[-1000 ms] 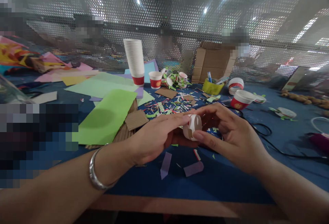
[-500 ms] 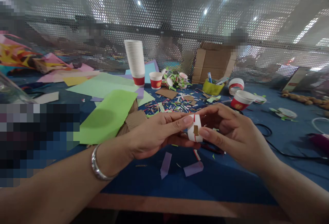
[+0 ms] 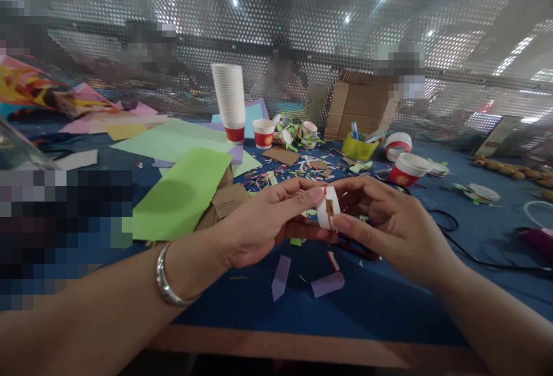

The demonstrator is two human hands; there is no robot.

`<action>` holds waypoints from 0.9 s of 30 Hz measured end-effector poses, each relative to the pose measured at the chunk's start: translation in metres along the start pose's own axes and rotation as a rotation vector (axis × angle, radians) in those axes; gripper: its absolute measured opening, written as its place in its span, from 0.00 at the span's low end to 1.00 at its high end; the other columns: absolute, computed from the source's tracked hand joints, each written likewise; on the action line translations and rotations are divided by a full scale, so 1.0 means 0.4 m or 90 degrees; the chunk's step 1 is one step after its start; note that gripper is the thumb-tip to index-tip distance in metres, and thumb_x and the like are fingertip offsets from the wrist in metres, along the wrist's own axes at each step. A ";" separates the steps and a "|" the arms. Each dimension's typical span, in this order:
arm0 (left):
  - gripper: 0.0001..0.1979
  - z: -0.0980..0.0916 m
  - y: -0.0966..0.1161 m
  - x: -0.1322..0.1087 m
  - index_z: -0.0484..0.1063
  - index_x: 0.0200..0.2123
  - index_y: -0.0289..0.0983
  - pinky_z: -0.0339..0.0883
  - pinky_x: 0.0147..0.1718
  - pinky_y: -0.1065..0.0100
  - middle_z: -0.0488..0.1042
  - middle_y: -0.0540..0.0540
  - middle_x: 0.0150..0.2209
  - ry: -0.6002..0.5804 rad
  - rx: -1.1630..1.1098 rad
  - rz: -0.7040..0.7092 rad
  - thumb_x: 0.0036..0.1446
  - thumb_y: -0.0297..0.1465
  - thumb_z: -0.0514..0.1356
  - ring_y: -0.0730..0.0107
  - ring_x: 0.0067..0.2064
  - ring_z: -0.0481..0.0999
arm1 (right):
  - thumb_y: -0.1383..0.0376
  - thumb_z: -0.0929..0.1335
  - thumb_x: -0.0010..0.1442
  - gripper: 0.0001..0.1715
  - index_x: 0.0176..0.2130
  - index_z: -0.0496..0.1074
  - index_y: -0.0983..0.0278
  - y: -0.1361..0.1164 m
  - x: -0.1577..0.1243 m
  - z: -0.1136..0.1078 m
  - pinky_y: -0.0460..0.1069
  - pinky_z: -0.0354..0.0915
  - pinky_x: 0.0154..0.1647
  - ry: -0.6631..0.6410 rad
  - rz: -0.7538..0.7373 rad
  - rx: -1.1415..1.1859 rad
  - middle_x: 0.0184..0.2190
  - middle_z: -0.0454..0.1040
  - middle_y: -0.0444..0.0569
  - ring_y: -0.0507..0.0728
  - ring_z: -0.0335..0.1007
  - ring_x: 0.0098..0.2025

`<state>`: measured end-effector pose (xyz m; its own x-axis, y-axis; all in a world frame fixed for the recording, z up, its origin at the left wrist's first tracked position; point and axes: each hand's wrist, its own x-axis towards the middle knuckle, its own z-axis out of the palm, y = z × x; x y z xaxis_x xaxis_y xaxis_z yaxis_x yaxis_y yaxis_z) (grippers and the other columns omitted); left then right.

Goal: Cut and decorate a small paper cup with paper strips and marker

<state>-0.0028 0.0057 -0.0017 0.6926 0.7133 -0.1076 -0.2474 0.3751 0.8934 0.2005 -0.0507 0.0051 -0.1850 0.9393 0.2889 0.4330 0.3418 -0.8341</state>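
Observation:
Between my two hands is a small white ring cut from a paper cup (image 3: 325, 210), with a thin red edge and a small brown cardboard piece (image 3: 330, 208) on its side. My left hand (image 3: 276, 215), silver bangle at the wrist, pinches its left side with thumb on top and fingers beneath. My right hand (image 3: 384, 223) grips the right side, thumb on the near face and fingers curled behind. Below them on the blue table lie two purple paper strips (image 3: 281, 278) and a red-and-white cup scrap (image 3: 332, 261). Dark scissors (image 3: 358, 247) lie partly hidden under my right hand.
Green paper (image 3: 181, 197) and cardboard lie at left. A tall stack of paper cups (image 3: 230, 102), a single cup (image 3: 263, 134) and green-trimmed cup pieces (image 3: 298, 133) stand behind scattered scraps. Farther right are a yellow container (image 3: 359, 147), a tilted cup (image 3: 406, 171) and a black cable (image 3: 484, 261).
The cup ring has turned slightly in my fingers and risen a little. Both hands keep their hold. The view has shifted slightly.

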 end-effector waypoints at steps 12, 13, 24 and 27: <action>0.07 0.008 -0.008 -0.011 0.76 0.43 0.35 0.81 0.40 0.68 0.80 0.49 0.36 -0.005 0.055 0.053 0.65 0.33 0.65 0.73 0.37 0.81 | 0.58 0.76 0.62 0.20 0.51 0.73 0.60 0.009 -0.007 -0.006 0.51 0.76 0.46 -0.012 -0.044 0.015 0.45 0.80 0.49 0.58 0.80 0.46; 0.08 0.009 -0.008 -0.011 0.76 0.44 0.36 0.81 0.41 0.68 0.80 0.48 0.36 -0.003 0.058 0.055 0.65 0.33 0.65 0.73 0.37 0.81 | 0.58 0.76 0.62 0.20 0.51 0.73 0.60 0.010 -0.007 -0.006 0.51 0.76 0.46 -0.013 -0.043 0.014 0.45 0.80 0.49 0.58 0.80 0.46; 0.14 0.014 -0.012 -0.006 0.76 0.48 0.35 0.80 0.42 0.67 0.80 0.46 0.42 0.035 0.115 0.076 0.59 0.30 0.68 0.71 0.41 0.81 | 0.59 0.75 0.62 0.19 0.51 0.73 0.59 0.016 -0.003 -0.001 0.50 0.77 0.44 -0.008 -0.065 -0.011 0.43 0.79 0.47 0.56 0.80 0.43; 0.14 0.017 -0.010 -0.007 0.76 0.47 0.34 0.80 0.39 0.68 0.80 0.46 0.41 0.061 0.135 0.064 0.58 0.31 0.69 0.71 0.39 0.81 | 0.59 0.75 0.62 0.19 0.51 0.73 0.59 0.013 -0.004 0.001 0.51 0.78 0.44 -0.007 -0.064 -0.042 0.44 0.79 0.48 0.57 0.80 0.43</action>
<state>0.0008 -0.0019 -0.0020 0.6015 0.7976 -0.0454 -0.1574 0.1741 0.9721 0.2027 -0.0505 0.0002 -0.2394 0.8999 0.3646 0.4686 0.4359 -0.7684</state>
